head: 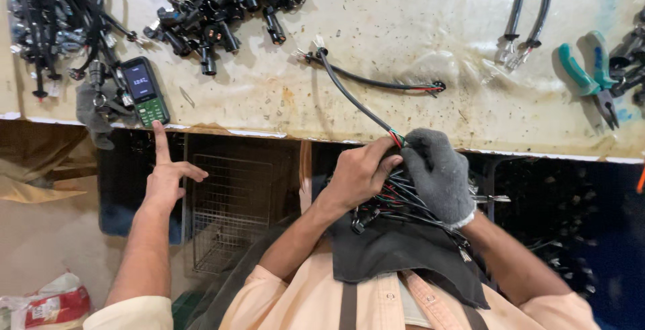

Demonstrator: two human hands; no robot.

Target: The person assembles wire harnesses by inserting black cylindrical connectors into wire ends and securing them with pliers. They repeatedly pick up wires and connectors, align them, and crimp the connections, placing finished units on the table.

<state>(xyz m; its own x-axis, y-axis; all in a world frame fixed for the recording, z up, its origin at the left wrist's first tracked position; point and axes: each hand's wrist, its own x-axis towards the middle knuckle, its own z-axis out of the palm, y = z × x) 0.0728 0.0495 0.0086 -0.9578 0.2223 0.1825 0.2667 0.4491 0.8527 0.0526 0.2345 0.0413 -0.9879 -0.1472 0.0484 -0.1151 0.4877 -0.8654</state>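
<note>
Left hand (359, 172), bare, pinches a black cable (349, 95) just under its stripped coloured ends; right hand (440, 175), grey-gloved, is closed around the same spot. The cable runs away from both hands across the workbench (403, 27). Best kept taut and gripped close to the wire ends. Beneath the hands, a lap cloth (403, 253) holds a loose bundle of cables (403, 202). A co-worker's hand (164, 175) points well to the left, beside a wire basket (228, 216) whose contents can't be made out.

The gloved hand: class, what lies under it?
Under the gloved right hand lies a bundle of black cables on a dark cloth; the cable parts beneath its palm are hidden.
</note>
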